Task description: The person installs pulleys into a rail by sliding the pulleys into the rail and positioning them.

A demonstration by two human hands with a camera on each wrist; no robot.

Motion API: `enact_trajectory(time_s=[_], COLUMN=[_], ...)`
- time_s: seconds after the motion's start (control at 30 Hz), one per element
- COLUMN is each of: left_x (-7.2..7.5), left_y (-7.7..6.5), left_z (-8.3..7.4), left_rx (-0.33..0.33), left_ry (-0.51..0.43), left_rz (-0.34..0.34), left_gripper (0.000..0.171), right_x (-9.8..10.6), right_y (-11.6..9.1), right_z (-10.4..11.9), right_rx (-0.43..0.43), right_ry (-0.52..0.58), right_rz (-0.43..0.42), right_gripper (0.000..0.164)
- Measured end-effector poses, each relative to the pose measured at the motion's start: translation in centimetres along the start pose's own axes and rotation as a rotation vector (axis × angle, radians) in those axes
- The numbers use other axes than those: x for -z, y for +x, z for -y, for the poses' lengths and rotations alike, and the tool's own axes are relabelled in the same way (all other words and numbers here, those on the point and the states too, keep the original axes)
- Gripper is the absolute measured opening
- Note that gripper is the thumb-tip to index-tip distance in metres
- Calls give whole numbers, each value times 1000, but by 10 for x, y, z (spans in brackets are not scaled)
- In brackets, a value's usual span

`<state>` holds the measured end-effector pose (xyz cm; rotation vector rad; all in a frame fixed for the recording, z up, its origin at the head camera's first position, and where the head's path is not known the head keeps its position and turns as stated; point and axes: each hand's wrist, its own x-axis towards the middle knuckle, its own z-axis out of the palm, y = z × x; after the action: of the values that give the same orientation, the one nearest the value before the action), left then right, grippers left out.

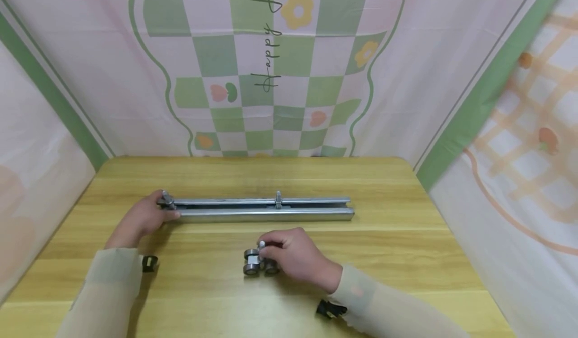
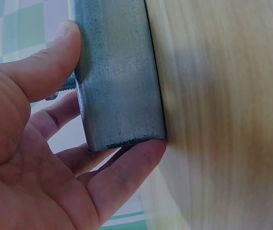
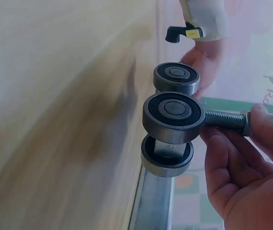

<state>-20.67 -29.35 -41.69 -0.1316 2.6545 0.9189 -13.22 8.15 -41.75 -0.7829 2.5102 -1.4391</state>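
Observation:
A silver U-shaped metal rail (image 1: 262, 216) lies lengthwise on the table with its slot facing up. Out of the slot stand two bolts, one near the middle (image 1: 278, 199) and another at the left end (image 1: 168, 199). My left hand (image 1: 146, 215) grips the rail's left end; in the left wrist view the thumb lies at its edge and a fingertip touches the end of the rail (image 2: 119, 72). Nearer to me, my right hand (image 1: 298, 255) pinches the threaded bolt (image 3: 225, 119) of a roller trolley (image 1: 254, 260). Bearing wheels (image 3: 172, 117) show on the trolley, apart from the rail.
The wooden table (image 1: 384, 258) has a light grain, and its back edge meets a hanging cloth (image 1: 293, 57) with green checks. Cloth sides (image 1: 510, 187) rise at left and right. Black clips (image 1: 331, 309) hang by both sleeves.

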Motion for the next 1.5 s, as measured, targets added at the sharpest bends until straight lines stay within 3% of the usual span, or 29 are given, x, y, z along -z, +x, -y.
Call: enact_trajectory(time_s=[0.3, 0.93, 1.2, 1.3, 1.5], left_x=[3, 2, 1, 0, -2], left_y=[0, 1, 1, 2, 3], left_z=[-3, -3, -3, -2, -1], left_rx=[10, 2, 0, -9, -16], left_ry=[3, -1, 4, 16, 27], left_rz=[-5, -1, -1, -11, -21], left_gripper=[98, 95, 97, 97, 93], right_x=[31, 75, 99, 108, 126], right_y=[-11, -34, -45, -50, -59], right_z=[-8, -24, -37, -40, -46], right_rx=[-66, -177, -196, -240, -300], right_ry=[-10, -50, -112, -128, -154], right_rz=[-92, -223, -294, -311, -353], right_gripper=[9, 9, 9, 9, 22])
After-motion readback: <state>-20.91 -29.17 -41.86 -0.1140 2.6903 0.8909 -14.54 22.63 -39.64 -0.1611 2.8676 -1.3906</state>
